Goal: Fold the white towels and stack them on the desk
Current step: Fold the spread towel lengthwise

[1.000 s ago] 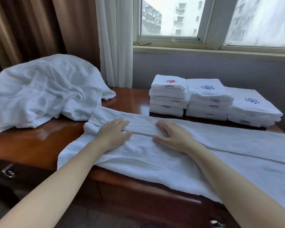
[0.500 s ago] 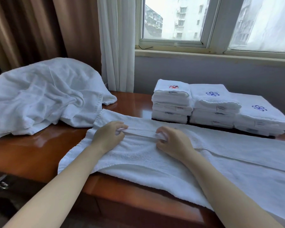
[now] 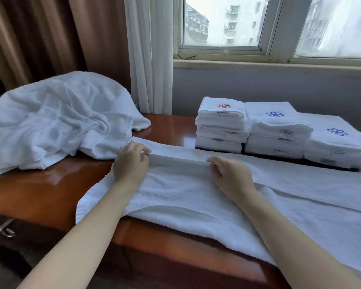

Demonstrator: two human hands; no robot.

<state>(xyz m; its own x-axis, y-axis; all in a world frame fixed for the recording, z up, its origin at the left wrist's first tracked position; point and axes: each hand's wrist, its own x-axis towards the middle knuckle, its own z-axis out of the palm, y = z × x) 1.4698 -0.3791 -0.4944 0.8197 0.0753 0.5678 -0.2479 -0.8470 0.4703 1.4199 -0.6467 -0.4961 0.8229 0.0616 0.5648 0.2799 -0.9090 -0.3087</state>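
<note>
Pinching one long edge of a white towel (image 3: 196, 197) with both hands: left hand (image 3: 129, 165) and right hand (image 3: 229, 176) each closed on the same raised hem, fingers (image 3: 143, 148) curled over it, thumbs underneath, cloth stretched taut and slightly lifted between them. Spread flat across the desk (image 3: 40, 195) lengthwise, near edge draping over the front rim below the wrists, far end running off past the right hand. Thick looped terry, plain white, a smoother woven band along the lifted hem, a straight fold line trailing away beyond the right knuckles.

Glossy reddish-brown wood under it, mirror-bright. Heaped beyond the left fingers, touching the towel's far corner: a rumpled pile of unfolded towels (image 3: 56, 122), soft and creased. Lined up past the fingertips, toward the window (image 3: 223, 24): three stacks of folded towels (image 3: 277, 132), squared and layered, one topped with a red stitched logo (image 3: 223, 105), two with blue ones, small labels showing at the folds. Behind, a white sheer curtain (image 3: 150, 55) beside a brown drape (image 3: 50, 34).
</note>
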